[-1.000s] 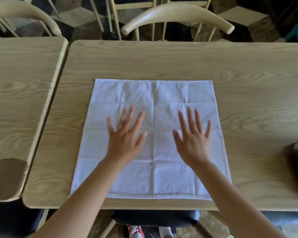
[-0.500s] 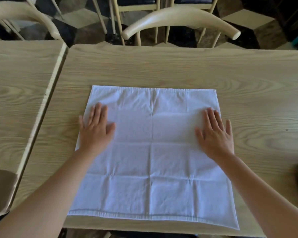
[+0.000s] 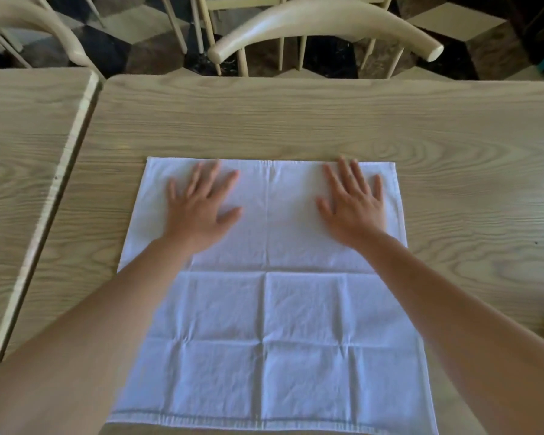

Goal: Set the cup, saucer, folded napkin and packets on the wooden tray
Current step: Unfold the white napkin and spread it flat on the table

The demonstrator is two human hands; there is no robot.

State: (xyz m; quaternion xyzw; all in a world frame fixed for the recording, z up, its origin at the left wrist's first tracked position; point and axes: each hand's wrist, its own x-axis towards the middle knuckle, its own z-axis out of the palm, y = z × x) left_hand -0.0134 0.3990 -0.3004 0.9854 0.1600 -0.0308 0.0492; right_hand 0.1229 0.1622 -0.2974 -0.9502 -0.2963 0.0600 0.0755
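**Napkin spread flat, far edge is where a fold could go crooked**

The white napkin (image 3: 274,309) lies fully open on the wooden table (image 3: 296,120), its near hem at 6 o'clock almost level with the table edge and its far hem at 12 o'clock under your fingertips. No cup, saucer, packets or tray are in view, so your job here is judged to be the fold alone.

The main risk is a skewed fold. If you lift one far corner sooner or higher than the other, the cloth will swing and the hems will not meet. The old creases show as a grid; fold off those lines and you will likely get a lumpy, uneven packet. Thin cloth also slides on smooth wood: press and drag toward 6 o'clock and the near hem may slip over the table edge. Pinching only the top weave could bunch the cloth rather than lift it.

Your left hand (image 3: 198,208) lies palm down at about 10 o'clock on the napkin, fingers spread and released, grasping nothing. Your right hand (image 3: 354,205) mirrors it at about 2 o'clock, also flat and holding nothing, just inside the right hem. Both forearms reach straight out from 6 o'clock across the cloth.
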